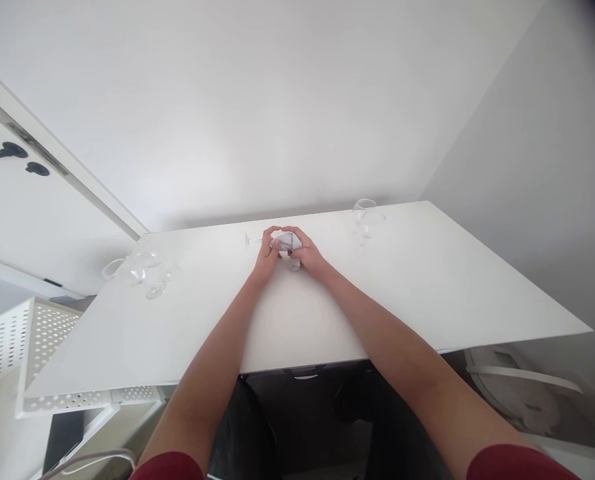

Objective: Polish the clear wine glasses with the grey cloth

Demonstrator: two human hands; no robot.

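Observation:
Both my hands meet over the middle of the white table, near its far edge. My left hand is closed on a clear wine glass held sideways, its stem and foot pointing left. My right hand is closed on a light grey cloth pressed against the glass bowl. The bowl is mostly hidden by the cloth and my fingers.
Several clear glasses lie and stand at the table's left end. One more glass stands upright at the back right. A white perforated shelf sits left of the table, a white door behind it. A wall runs along the right.

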